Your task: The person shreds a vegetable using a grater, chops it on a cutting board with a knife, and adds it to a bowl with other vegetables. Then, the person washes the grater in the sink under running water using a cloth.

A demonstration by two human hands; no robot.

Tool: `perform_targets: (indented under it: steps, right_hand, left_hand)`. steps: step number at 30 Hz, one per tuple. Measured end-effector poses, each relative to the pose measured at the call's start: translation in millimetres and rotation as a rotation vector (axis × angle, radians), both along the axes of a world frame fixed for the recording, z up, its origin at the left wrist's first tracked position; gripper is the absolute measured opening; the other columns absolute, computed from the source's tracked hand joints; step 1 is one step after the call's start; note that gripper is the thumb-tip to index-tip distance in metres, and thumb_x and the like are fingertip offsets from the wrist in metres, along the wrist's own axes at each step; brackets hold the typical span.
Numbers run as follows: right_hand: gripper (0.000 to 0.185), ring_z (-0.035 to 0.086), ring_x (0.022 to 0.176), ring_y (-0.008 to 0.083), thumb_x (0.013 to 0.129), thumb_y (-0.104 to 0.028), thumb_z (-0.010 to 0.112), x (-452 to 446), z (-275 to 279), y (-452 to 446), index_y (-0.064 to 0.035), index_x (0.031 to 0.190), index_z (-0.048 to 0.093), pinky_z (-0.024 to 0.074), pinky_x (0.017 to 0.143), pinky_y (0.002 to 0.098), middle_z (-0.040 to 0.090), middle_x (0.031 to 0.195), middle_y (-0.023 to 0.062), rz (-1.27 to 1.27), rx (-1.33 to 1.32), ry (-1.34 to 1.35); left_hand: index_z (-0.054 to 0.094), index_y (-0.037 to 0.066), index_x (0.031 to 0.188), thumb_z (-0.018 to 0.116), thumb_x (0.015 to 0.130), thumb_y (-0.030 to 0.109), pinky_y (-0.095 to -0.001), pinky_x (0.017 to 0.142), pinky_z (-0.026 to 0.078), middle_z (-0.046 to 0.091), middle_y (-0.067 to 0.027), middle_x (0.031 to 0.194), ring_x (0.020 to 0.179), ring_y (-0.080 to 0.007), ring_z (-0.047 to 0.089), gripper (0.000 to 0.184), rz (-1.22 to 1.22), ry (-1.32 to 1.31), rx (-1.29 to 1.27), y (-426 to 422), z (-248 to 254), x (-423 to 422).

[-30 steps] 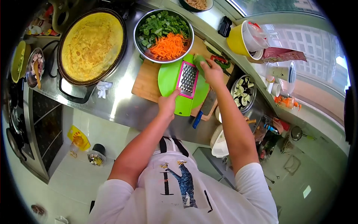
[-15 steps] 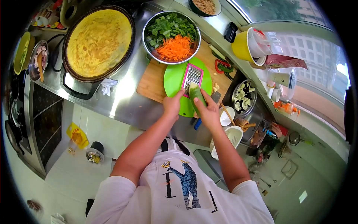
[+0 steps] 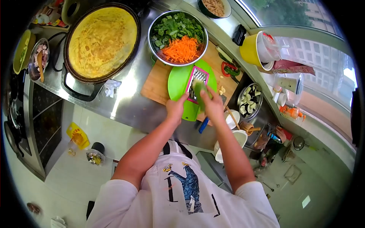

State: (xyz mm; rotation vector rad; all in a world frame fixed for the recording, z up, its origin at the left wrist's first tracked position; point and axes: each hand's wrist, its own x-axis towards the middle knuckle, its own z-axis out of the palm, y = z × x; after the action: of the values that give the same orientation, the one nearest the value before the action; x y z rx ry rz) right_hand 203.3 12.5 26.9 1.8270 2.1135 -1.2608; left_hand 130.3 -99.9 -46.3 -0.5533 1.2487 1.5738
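My left hand (image 3: 176,107) is closed on the near left edge of the green grater (image 3: 191,111), whose metal panel has a pink frame. My right hand (image 3: 213,103) grips a green cucumber-like vegetable (image 3: 199,90), blurred by motion, over the metal panel. Beneath the grater lies a round green board (image 3: 175,81) on a wooden cutting board (image 3: 152,85). Just beyond is a steel bowl (image 3: 150,45) with chopped greens (image 3: 176,26) and shredded carrot (image 3: 181,49).
A large pan (image 3: 68,62) with a yellow flat cake stands at the left. To the right are a bowl of cut eggplant (image 3: 249,100), red and green peppers (image 3: 230,69), a white basket (image 3: 239,137) and a blue-handled knife (image 3: 203,125). A yellow bucket (image 3: 249,49) sits by the window.
The vegetable in my right hand has moved from the grater's far right side onto its metal panel, then slightly up along it. My left hand still holds the grater. The view has shifted slightly.
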Motion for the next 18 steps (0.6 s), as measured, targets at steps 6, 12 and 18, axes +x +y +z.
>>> perform_targets:
  steps: [6,12,18]
  right_hand:
    - [0.059,0.064,0.072,0.0195,0.088,-0.044,0.063,-39.5,-27.5,60.9,-0.0007,0.128,0.059,0.0508,0.069,0.0332,0.067,0.083,0.0141,-0.131,0.099,0.155]
    - [0.06,0.065,0.075,0.0185,0.089,-0.042,0.063,6.1,43.4,-35.8,-0.0018,0.132,0.057,0.0516,0.079,0.0343,0.067,0.1,0.0164,-0.239,-0.27,0.028]
    - [0.061,0.062,0.052,0.0186,0.088,-0.045,0.062,-52.4,-20.1,54.6,-0.0023,0.131,0.057,0.0501,0.052,0.0311,0.065,0.077,0.0117,-0.217,-0.038,0.13]
  left_hand:
    - [0.069,-0.003,0.102,0.076,0.084,0.019,-0.0293,0.069,0.05,0.07,-0.0066,0.094,0.079,-0.0138,0.064,0.029,0.023,-0.012,0.009,4.8,8.3,-1.7]
    - [0.069,-0.002,0.102,0.076,0.084,0.02,-0.0289,0.069,0.049,0.069,-0.0057,0.093,0.078,-0.0139,0.063,0.029,0.013,-0.086,-0.004,4.9,12.6,-4.6]
    - [0.069,-0.002,0.102,0.076,0.083,0.019,-0.0285,0.07,0.049,0.069,-0.0056,0.093,0.078,-0.0137,0.063,0.029,0.005,-0.015,0.006,3.6,5.7,0.1]
